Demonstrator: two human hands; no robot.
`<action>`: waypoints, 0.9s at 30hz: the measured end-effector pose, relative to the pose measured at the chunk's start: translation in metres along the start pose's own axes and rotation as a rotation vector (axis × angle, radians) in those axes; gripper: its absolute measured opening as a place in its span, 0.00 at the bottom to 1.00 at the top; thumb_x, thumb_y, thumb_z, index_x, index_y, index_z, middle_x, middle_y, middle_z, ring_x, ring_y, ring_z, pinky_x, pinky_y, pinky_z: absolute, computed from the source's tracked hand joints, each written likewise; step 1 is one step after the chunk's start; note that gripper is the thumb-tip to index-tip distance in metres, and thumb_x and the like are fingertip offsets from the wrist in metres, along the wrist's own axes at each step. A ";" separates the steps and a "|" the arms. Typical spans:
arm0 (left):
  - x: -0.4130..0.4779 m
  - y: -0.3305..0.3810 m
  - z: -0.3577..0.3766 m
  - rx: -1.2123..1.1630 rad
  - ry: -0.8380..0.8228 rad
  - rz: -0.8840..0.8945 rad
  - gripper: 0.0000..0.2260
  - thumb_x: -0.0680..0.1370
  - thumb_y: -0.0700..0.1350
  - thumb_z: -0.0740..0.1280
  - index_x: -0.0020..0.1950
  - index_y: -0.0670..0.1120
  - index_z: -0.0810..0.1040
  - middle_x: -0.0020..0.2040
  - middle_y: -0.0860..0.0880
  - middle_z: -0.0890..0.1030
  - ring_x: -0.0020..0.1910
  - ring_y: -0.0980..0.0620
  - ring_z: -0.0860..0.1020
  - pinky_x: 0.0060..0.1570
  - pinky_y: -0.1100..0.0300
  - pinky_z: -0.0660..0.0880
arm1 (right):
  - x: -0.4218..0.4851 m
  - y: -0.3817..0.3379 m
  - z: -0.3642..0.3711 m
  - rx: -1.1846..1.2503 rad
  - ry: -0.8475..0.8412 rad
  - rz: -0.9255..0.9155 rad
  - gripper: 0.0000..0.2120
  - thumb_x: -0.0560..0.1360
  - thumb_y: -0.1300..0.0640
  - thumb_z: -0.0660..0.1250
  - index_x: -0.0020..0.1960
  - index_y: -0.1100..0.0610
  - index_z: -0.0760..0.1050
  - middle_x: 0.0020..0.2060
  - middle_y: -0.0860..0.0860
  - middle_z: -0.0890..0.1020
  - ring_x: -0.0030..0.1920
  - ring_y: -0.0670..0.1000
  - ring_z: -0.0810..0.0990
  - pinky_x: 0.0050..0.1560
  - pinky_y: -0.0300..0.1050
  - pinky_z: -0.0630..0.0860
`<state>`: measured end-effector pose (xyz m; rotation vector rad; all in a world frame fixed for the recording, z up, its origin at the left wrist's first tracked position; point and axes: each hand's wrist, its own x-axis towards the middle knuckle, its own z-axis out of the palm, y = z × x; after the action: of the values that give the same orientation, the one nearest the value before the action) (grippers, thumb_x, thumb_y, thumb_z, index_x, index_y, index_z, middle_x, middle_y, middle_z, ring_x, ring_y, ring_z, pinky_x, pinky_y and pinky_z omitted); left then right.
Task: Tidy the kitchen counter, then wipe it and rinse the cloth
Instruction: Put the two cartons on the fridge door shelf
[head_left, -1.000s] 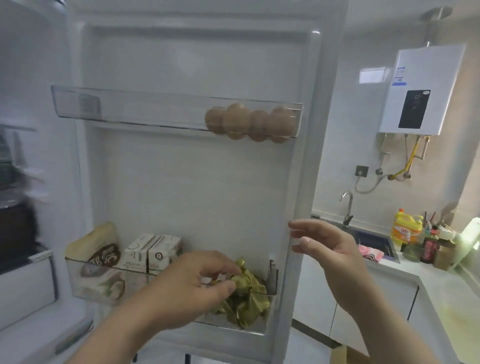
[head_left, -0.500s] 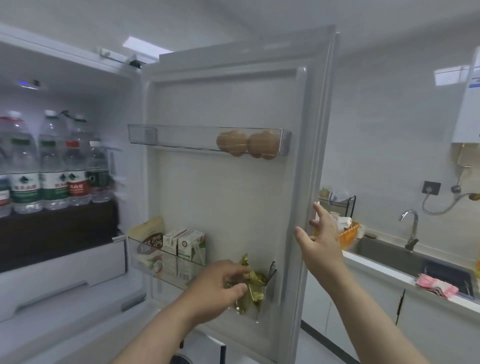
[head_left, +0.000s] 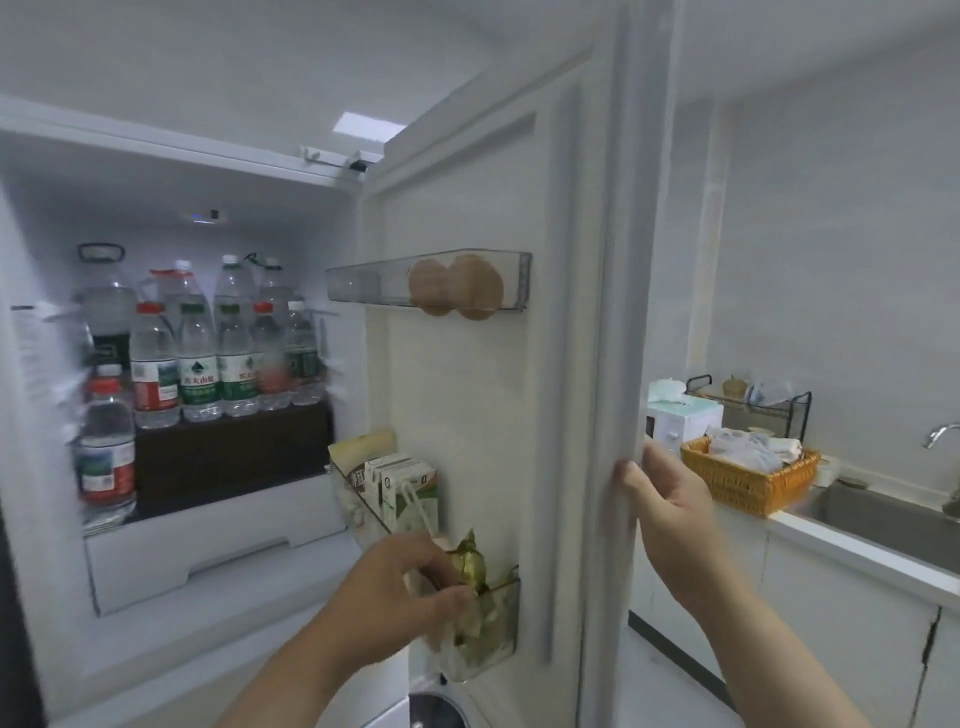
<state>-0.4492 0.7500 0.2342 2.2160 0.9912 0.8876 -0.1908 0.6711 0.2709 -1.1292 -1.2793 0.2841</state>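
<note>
Gold foil packet (head_left: 470, 564): in lower door bin (head_left: 501, 618), right end, beside milk cartons (head_left: 405, 488); pinched by left hand (head_left: 400, 587).
Fridge door (head_left: 467, 389): open; right hand (head_left: 670, 499) clasps its outer edge.
Upper door shelf (head_left: 363, 283): eggs (head_left: 454, 283).
Fridge interior: water bottles (head_left: 208, 353).

Home kitchen, seemingly: fridge (head_left: 457, 389), sink (head_left: 872, 519).

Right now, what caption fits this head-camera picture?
Tidying up: left hand holds gold-wrapped packet at fridge door bin; right hand grips the door's edge.
</note>
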 end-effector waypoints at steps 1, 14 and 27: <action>-0.005 -0.001 -0.008 0.016 0.011 -0.023 0.07 0.66 0.54 0.75 0.38 0.54 0.81 0.40 0.55 0.80 0.43 0.60 0.77 0.43 0.67 0.72 | -0.005 -0.006 0.008 0.037 -0.046 -0.011 0.13 0.81 0.64 0.60 0.57 0.52 0.80 0.49 0.47 0.85 0.52 0.48 0.83 0.52 0.46 0.79; -0.063 0.027 -0.069 -0.034 0.512 0.226 0.27 0.73 0.57 0.69 0.70 0.68 0.64 0.70 0.69 0.64 0.68 0.61 0.69 0.64 0.60 0.72 | -0.037 -0.032 0.116 -0.040 -0.328 -0.296 0.32 0.72 0.32 0.63 0.74 0.40 0.65 0.63 0.41 0.76 0.56 0.49 0.78 0.51 0.43 0.78; -0.090 -0.006 -0.136 0.156 0.747 0.096 0.34 0.74 0.62 0.66 0.73 0.72 0.49 0.74 0.69 0.57 0.74 0.62 0.59 0.72 0.51 0.64 | 0.000 -0.053 0.225 -0.124 -0.584 -0.467 0.27 0.81 0.52 0.60 0.74 0.32 0.56 0.73 0.28 0.59 0.73 0.37 0.61 0.68 0.42 0.69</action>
<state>-0.5992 0.7111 0.2853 2.0872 1.3108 1.8086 -0.4045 0.7591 0.2841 -0.8362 -2.0572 0.1883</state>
